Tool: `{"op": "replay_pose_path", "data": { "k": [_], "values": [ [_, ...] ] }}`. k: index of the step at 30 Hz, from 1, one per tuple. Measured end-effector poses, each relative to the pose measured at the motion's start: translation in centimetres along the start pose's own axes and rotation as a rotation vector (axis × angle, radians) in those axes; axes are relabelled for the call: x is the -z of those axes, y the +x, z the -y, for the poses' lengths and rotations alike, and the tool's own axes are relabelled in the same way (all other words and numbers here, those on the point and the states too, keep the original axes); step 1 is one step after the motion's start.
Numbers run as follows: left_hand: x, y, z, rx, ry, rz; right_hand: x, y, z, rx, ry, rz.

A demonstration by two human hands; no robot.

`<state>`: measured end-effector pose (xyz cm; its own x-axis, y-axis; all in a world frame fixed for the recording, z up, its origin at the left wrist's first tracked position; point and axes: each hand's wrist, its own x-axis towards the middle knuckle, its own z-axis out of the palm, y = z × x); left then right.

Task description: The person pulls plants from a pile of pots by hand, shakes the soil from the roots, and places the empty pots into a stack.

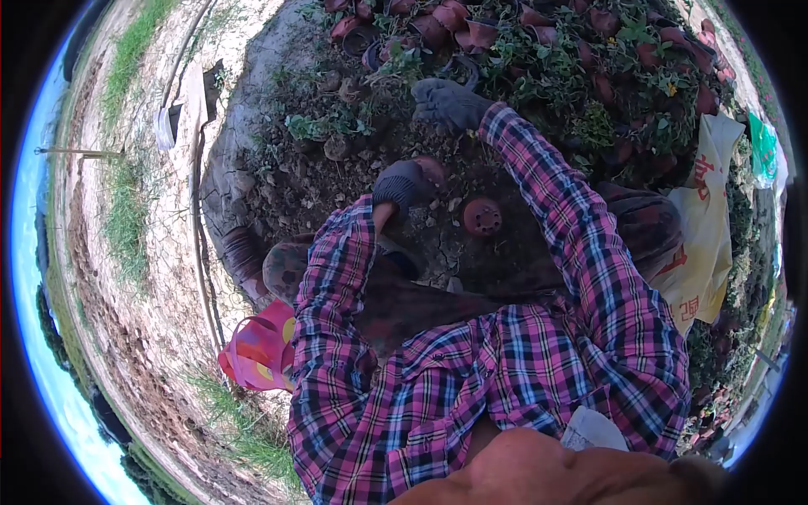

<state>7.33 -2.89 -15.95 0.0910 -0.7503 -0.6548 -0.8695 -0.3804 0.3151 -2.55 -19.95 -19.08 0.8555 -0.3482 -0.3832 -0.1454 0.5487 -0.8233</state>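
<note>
I wear dark gloves and a pink plaid shirt. My left hand [402, 185] is curled around a small reddish-brown plastic pot [431, 168] just above the dark soil. My right hand [450, 103] is stretched farther out, fingers apart, resting at the edge of a patch of low green plants next to a dark empty pot [461, 69]; it holds nothing. Another reddish pot [482, 217] lies upside down on the soil between my arms.
Several reddish pots [471, 34] with small plants fill the bed ahead and to the right. A yellow-white printed sack [703, 219] lies at my right, a green bag [762, 147] beyond it. A pink patterned cloth item [261, 345] sits at my left, next to a dirt path [160, 252].
</note>
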Motion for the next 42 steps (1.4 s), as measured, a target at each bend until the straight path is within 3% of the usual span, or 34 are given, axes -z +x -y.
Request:
{"op": "replay_pose_path", "data": {
  "k": [3, 4, 6, 8, 10, 11, 14, 15, 18, 21, 25, 28, 29, 32, 34, 36, 37, 40, 42],
  "values": [
    [-0.1, 0.2, -0.9, 0.077, -0.235, 0.263, 0.3, -8.3, 0.1, -0.199, -0.673, 0.136],
    [-1.2, 0.7, -1.5, -0.004, -0.244, 0.270, 0.3, -10.5, 0.1, -0.283, -0.859, 0.173],
    [-4.6, 1.3, -2.1, -0.150, -0.254, 0.280, 3.8, -12.4, -6.1, -0.069, -1.128, 0.440],
    [-6.6, 1.4, -3.7, -0.244, -0.170, 0.278, 3.5, -15.3, -9.6, -0.282, -1.269, 0.366],
    [-8.0, 1.6, -5.2, -0.322, -0.114, 0.277, 3.0, -16.8, -12.0, -0.267, -1.294, 0.304],
    [-7.8, 1.7, -5.6, -0.271, -0.088, 0.364, 2.6, -17.1, -13.0, -0.265, -1.304, 0.277],
    [-11.3, 3.2, -5.3, -0.277, -0.043, 0.081, 4.2, -17.5, -19.6, -0.199, -1.167, 0.002],
    [-11.4, 3.7, -5.2, -0.202, -0.016, 0.141, 4.1, -17.5, -19.4, -0.229, -1.145, -0.033],
    [-10.3, 1.4, -5.1, -0.156, -0.395, 0.185, 3.5, -17.6, -19.7, -0.285, -1.129, -0.088],
    [-14.0, 2.6, -3.8, -0.378, -0.376, 0.268, 4.0, -17.2, -20.7, -0.306, -1.318, -0.069],
    [-17.2, 3.4, -4.4, -0.183, -0.394, 0.210, 2.4, -17.0, -21.0, -0.421, -1.475, -0.169],
    [-17.0, 4.1, -4.3, -0.254, -0.389, 0.205, 2.3, -17.0, -20.5, -0.468, -1.412, -0.144],
    [-16.3, 4.2, -4.2, -0.249, -0.307, 0.185, 2.3, -16.8, -20.0, -0.389, -1.431, -0.211],
    [-10.6, 4.0, -3.5, -0.153, -0.103, 0.120, 3.5, -13.5, -12.0, -0.616, -1.449, 0.366],
    [-3.5, 5.0, -3.0, -0.118, -0.022, -0.025, 6.4, -10.6, -11.3, -0.300, -1.291, 0.061],
    [4.5, 1.0, -4.2, -0.124, -0.036, -0.215, 6.1, -8.4, -7.6, -0.057, -0.883, -0.179],
    [7.1, -0.1, -4.4, -0.093, -0.092, -0.294, 6.7, -6.6, -6.3, 0.048, -0.618, -0.245],
    [10.0, -3.5, -2.4, -0.194, -0.449, -0.429, 6.9, -3.1, -1.7, -0.028, -0.219, -0.402],
    [9.0, -3.2, 0.1, -0.152, -0.578, -0.525, 9.0, 1.1, -1.0, 0.190, 0.255, -0.303]
  ]
}}
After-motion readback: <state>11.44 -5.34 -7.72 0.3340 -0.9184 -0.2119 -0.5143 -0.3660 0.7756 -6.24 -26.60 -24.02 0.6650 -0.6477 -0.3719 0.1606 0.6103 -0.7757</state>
